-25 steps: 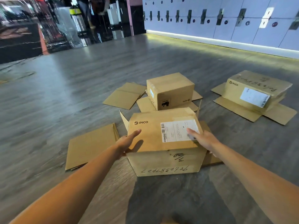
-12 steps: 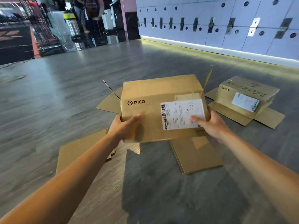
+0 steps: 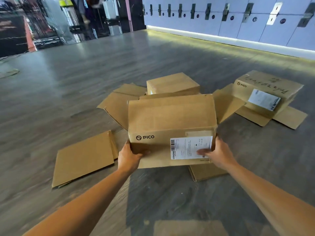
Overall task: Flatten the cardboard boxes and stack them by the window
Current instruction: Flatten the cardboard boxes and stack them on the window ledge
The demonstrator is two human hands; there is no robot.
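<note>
1. At the bottom edge we see a tan cardboard patch (image 3: 189, 227), blurred and cut off by the frame; we cannot tell what it belongs to.
2. Our left hand (image 3: 129, 156) grips the near left lower corner of the brown PICO-printed cardboard box (image 3: 172, 120), thumb across the front face, the other fingers hidden beneath it.
3. Our right hand (image 3: 217, 155) grips the near right corner, thumb lying on the white shipping label (image 3: 190, 148); its remaining fingers are hidden behind the box's side.
4. The box is held above the grey wood-grain floor (image 3: 68, 92), long axis running left to right, logo face toward us, open flaps spreading out at its far side.
5. A flattened brown cardboard sheet (image 3: 83, 159) lies on the floor to the left; another flat piece (image 3: 207, 172) is half hidden under the box.
6. Beyond, a smaller brown box (image 3: 172, 83) is partly covered, and a second PICO box (image 3: 267, 92) sits on spread flaps to the right.
7. White lockers (image 3: 238, 16) line the far wall, their details blurred.
</note>
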